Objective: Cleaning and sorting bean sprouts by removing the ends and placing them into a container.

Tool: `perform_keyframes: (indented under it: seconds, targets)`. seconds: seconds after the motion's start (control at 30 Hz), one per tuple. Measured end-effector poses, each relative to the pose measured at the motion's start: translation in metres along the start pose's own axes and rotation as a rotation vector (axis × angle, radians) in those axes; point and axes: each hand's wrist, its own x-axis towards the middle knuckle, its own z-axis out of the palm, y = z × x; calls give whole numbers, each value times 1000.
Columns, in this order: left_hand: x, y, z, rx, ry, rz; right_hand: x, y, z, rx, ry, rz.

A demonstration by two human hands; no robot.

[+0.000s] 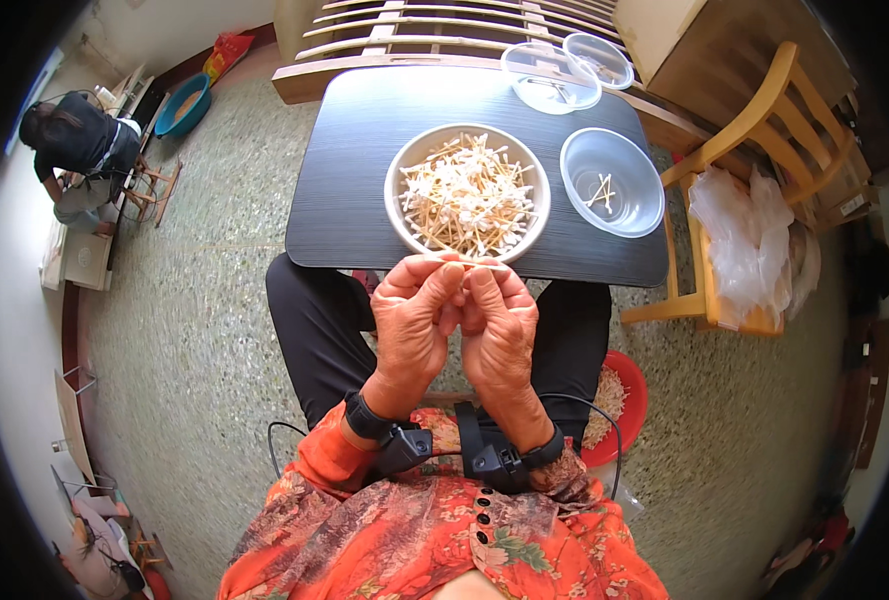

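A speckled floor (204, 330) lies all around the seated person. On it, beside the right leg, a red basin (638, 400) holds pale bits too small to make out. At the table's near edge, the left hand (413, 315) and right hand (499, 320) meet, thumbs and forefingers pinching one cotton swab (470, 264) between them. Just beyond, on the dark tabletop (349, 180), a white bowl (392, 195) is heaped with loose swabs (469, 195); to its right, a clear bowl (626, 165) holds only a few. Near the far right corner are two clear tubs (544, 62), the nearer with some dark sticks. A wooden chair (739, 115) bears plastic bags (734, 240). Farther off are a slatted wooden frame (434, 42), a teal basin (168, 122) with tan contents, and another person (89, 140), bending.
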Motion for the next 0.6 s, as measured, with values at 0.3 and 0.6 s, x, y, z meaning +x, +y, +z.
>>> perform_keyframes:
  seconds: [0.3,0.6]
  targets:
    - [5,-14,6,348,-95,456,11,-6,3,289,-53,222]
    - [6,-13,0,743,-175,706,17,-16,-9,270,-4,424]
